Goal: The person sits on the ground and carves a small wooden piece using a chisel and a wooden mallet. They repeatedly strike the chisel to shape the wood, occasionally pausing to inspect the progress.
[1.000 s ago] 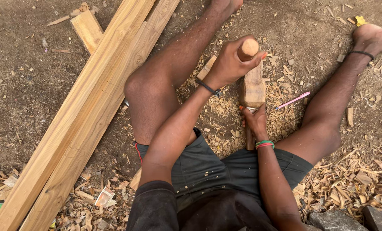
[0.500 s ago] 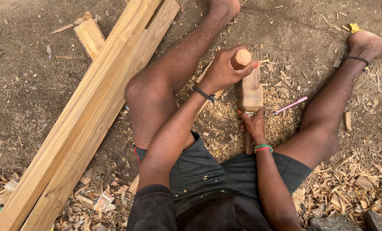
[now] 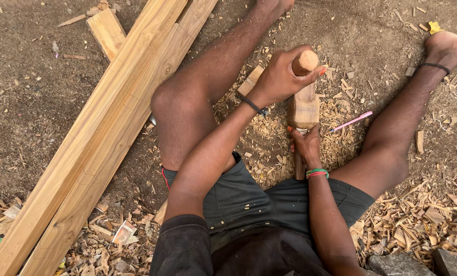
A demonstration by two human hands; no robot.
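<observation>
— Ground: bare brown dirt [image 3: 44,117], littered with wood shavings [image 3: 422,225] thickest at the lower right and between the person's legs. What lies on it?

— Item one: long pale timber planks [image 3: 105,133], laid side by side on a diagonal from lower left to top centre. Item two: a short offcut [image 3: 107,30] beside their upper end. Item three: a pink pencil [image 3: 352,121] on the shavings, just right of the work.

— And the hands?

— Left hand [image 3: 278,77]: fingers wrapped tight around the round handle of a wooden mallet [image 3: 304,94], whose blocky head points down. Right hand [image 3: 306,145]: fingers closed around a chisel [image 3: 300,166] held upright under the mallet head; only the dark lower handle shows below the wrist. The mallet head sits directly on top of the chisel, touching or all but touching; which, I cannot tell. Both are between the spread legs, over the shavings.

— Any change on the earlier entries?

— Slight. The mallet has stayed low over the chisel throughout, its handle now tipped a little more upright. The right hand has kept its place. Planks, offcut and pencil lie as before.
</observation>
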